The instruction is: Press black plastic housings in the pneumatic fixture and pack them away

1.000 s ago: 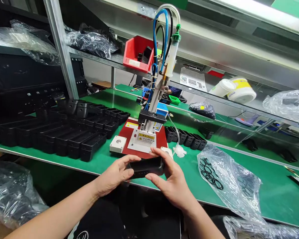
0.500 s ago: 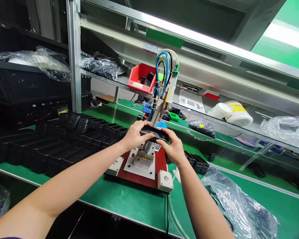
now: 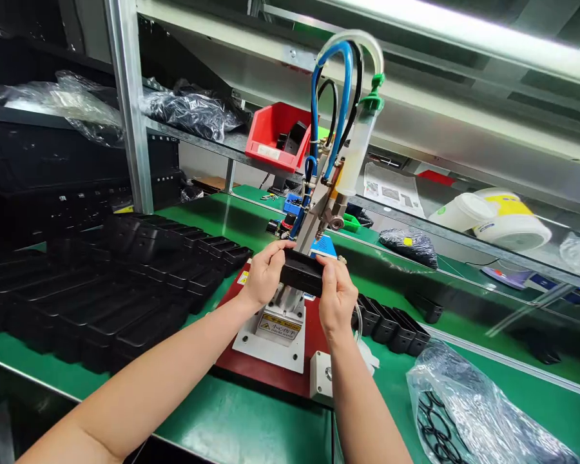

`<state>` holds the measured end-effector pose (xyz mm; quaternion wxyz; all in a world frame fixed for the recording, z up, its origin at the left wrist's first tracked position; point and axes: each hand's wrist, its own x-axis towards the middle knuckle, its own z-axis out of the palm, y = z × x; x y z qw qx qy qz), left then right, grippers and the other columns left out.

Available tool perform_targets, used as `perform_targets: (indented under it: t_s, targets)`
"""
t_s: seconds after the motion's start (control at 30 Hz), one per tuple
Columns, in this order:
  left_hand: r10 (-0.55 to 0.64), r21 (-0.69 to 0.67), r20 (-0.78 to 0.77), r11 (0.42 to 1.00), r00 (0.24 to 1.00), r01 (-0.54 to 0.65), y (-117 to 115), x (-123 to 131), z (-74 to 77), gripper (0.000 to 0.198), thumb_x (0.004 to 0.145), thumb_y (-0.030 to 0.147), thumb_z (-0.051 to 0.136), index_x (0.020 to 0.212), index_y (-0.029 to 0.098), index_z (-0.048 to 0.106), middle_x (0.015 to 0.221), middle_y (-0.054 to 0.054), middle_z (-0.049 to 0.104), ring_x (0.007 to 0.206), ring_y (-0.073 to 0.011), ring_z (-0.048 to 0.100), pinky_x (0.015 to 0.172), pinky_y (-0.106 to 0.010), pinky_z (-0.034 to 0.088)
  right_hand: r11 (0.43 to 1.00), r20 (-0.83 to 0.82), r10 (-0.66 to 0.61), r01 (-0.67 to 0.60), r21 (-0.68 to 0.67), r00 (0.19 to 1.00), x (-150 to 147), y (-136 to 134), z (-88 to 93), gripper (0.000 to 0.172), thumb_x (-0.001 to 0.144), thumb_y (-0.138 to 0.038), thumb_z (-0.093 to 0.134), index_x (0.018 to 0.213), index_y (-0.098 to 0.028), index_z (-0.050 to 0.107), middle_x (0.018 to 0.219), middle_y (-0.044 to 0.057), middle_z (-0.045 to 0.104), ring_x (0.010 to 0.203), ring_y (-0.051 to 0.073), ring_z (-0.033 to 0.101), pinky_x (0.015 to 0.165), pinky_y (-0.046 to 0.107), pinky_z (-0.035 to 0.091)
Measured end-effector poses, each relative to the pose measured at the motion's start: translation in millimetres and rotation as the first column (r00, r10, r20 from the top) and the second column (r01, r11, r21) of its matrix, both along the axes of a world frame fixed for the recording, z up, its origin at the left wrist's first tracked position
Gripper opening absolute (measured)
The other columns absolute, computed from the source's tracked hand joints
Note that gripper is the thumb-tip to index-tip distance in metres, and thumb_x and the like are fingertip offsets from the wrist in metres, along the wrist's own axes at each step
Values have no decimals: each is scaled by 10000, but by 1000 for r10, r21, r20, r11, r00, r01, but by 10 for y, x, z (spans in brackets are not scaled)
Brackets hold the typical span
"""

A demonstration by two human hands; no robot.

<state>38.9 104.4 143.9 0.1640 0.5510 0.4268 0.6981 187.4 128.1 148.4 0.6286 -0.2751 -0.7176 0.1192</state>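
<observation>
Both hands grip a black plastic housing (image 3: pixel 300 272) at the top of a small dispensing machine. My left hand (image 3: pixel 263 274) pinches its left end and my right hand (image 3: pixel 337 301) wraps its right end. The housing sits over the machine's metal post, just under the nozzle (image 3: pixel 336 223). The machine stands on a red base plate (image 3: pixel 314 335) with a white plate carrying a yellow warning label (image 3: pixel 276 327). Blue and black hoses (image 3: pixel 341 84) and a clear syringe barrel (image 3: pixel 360 151) rise above it.
Rows of black housings (image 3: pixel 125 283) fill the green bench at left; more lie behind the machine at right (image 3: pixel 391 322). A clear bag of black rings (image 3: pixel 459 412) lies at lower right. A red bin (image 3: pixel 278 132) and bagged parts (image 3: pixel 188 113) sit on the shelf.
One second ago both hands held the housing low, near the bench's front edge. They have lifted it onto the machine's fixture under the nozzle, and the view has moved closer.
</observation>
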Motion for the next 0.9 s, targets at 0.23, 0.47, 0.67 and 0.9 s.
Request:
perform_targets:
  t_s: [0.23,0.47,0.67,0.9]
  targets:
    - [58,-75,-35,995,998,-61,37,-5,-19,375,890,315,325,1027,157,636,871,-42,624,750,-165,522,676,-274,404,992,-120,-79,90,86,990,-110,45,-123,333,968,-292,396,965,-194,713,956,74,688,958,214,630,887,405,484]
    - [36,-93,-72,995,997,-42,63,-51,-4,366,879,308,325,936,161,655,848,-23,627,752,-159,512,679,-266,381,995,-84,-81,86,59,993,-92,33,-110,342,962,-283,394,949,-190,723,903,73,689,908,213,629,840,389,487]
    - [18,-95,-67,995,998,-25,84,-55,-7,351,873,312,326,921,161,638,831,-17,611,747,-151,511,675,-252,401,991,-72,-128,130,27,989,-112,19,-110,398,967,-343,349,911,-184,710,907,83,678,909,209,629,859,390,486]
    - [-10,-41,-121,999,993,5,20,-86,28,364,930,321,317,948,124,623,822,4,595,750,-115,536,688,-213,430,990,-7,-140,140,-20,990,-120,-8,-39,391,972,-371,324,906,-180,659,918,78,669,912,186,609,850,333,463]
